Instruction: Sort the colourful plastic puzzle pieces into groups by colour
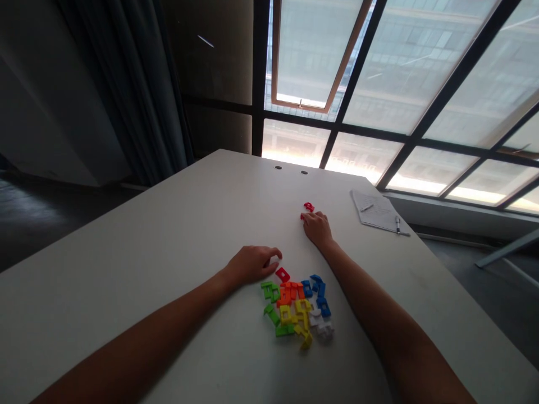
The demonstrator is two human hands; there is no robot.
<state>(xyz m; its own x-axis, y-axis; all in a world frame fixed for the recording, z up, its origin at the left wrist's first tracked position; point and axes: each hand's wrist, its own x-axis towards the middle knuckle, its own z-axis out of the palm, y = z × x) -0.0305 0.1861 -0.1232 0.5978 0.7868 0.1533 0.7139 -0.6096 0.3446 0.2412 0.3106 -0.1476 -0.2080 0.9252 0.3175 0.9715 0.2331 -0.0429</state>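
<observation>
My right hand (pixel 318 228) reaches far out over the white table, its fingers closed on a small red plastic piece (pixel 302 216) that they partly hide. Just beyond it lies another red piece (pixel 309 207). My left hand (pixel 255 262) rests on the table with thumb and forefinger apart and nothing between them. Close to its thumb is a red piece with a hole (pixel 283 274). Nearer to me sits a pile of small plastic pieces: green (pixel 272 315), orange (pixel 284 293), yellow (pixel 302 306), blue (pixel 323 307) and white (pixel 315 318).
On the right of the white table (pixel 168 247) lie sheets of paper (pixel 374 210) with a pen (pixel 397 224) on them. Two dark round holes are set near the far edge. Large windows (pixel 374 101) stand behind, and a dark curtain (pixel 138 84) hangs at the left.
</observation>
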